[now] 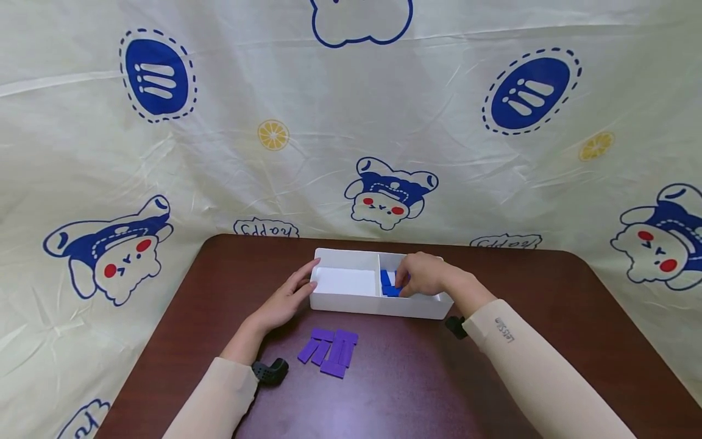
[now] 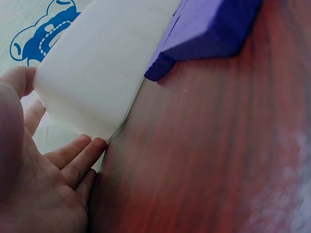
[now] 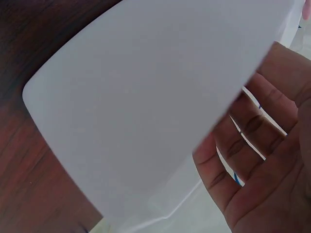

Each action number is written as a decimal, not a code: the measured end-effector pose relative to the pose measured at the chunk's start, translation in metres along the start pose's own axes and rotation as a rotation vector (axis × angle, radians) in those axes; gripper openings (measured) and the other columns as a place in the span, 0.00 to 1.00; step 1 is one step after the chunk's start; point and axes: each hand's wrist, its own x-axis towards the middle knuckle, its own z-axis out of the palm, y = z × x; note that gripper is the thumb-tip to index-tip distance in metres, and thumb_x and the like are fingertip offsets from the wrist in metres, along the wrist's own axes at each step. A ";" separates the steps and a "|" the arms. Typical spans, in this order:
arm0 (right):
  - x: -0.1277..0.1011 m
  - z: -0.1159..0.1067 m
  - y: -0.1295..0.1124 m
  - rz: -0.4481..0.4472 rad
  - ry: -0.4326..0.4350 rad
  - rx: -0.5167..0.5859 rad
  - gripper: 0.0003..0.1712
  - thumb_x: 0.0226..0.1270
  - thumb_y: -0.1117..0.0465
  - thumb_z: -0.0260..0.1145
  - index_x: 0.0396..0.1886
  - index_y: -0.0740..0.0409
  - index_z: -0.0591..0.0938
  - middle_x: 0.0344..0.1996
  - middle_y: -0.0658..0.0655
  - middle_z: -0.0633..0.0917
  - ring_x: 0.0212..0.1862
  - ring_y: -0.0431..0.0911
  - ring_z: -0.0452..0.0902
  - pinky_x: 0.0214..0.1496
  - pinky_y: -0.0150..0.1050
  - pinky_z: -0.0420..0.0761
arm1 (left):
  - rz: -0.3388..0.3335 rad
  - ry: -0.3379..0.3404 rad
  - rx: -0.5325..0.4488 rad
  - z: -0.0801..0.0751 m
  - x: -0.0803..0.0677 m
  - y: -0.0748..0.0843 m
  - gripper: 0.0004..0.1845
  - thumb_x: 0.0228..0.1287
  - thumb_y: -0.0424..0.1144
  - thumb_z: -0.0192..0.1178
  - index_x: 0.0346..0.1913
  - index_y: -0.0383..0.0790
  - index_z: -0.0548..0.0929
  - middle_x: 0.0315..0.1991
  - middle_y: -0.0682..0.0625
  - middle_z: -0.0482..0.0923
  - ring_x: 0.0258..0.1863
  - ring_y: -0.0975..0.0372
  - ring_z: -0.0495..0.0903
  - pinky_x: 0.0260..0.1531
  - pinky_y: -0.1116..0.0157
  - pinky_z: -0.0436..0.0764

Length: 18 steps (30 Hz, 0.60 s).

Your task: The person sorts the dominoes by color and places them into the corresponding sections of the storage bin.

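A white divided box (image 1: 378, 306) stands on the table, a wide compartment on the left and a smaller one on the right. My left hand (image 1: 283, 306) rests against the box's left end, its fingers fairly straight; in the left wrist view, fingertips touch the white wall (image 2: 97, 73). Over the right compartment, my right hand (image 1: 425, 274) reaches down with bent fingers among flat blue pieces (image 1: 389, 289). Its fingertips are hidden behind the box wall (image 3: 146, 97) in the right wrist view, so whether they pinch a piece is unclear.
Several flat purple pieces (image 1: 334, 353) lie grouped on the dark wooden table (image 1: 417, 378), in front of the box and right of my left wrist. A printed white sheet (image 1: 307, 189) hangs behind the table's far edge.
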 end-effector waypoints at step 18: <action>0.014 0.013 0.006 -0.027 -0.029 0.011 0.05 0.61 0.66 0.77 0.36 0.52 0.91 0.33 0.48 0.88 0.39 0.44 0.78 0.49 0.43 0.82 | -0.026 0.006 0.063 0.000 -0.002 0.003 0.32 0.83 0.48 0.49 0.83 0.61 0.53 0.83 0.43 0.51 0.78 0.44 0.63 0.74 0.41 0.63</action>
